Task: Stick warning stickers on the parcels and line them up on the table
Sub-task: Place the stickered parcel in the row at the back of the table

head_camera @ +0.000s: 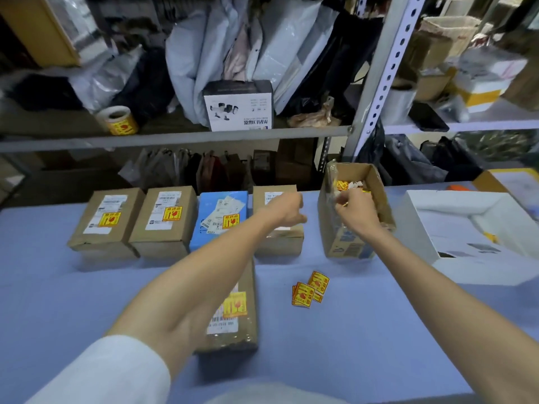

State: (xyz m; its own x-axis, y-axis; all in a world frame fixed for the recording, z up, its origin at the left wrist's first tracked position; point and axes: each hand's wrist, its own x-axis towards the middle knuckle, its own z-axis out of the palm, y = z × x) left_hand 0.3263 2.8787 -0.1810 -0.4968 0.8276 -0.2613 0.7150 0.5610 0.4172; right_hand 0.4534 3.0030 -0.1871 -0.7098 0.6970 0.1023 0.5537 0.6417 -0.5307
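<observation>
Landmark: open carton (pixel 376 182), yellow stickers inside. We list 4 parcels in a row to its left: 3 stickered parcels (pixel 163 223); the 4th parcel (pixel 278 243) lies under the left hand (pixel 287 211), fingers curled, hold unclear to us. Right hand (pixel 354 209) at the carton's mouth, curled, grip unclear. Loose stickers (pixel 309 290) in front of the carton; 5th parcel (pixel 233 310), stickered, front-left of it

table (pixel 379 330): light blue cover | behind: grey metal rack (pixel 382 83) with perforated upright | shelf (pixel 175 138): crowded with grey plastic bags (pixel 291 39) and cartons (pixel 437 33) | light: even, darker under the shelf
</observation>
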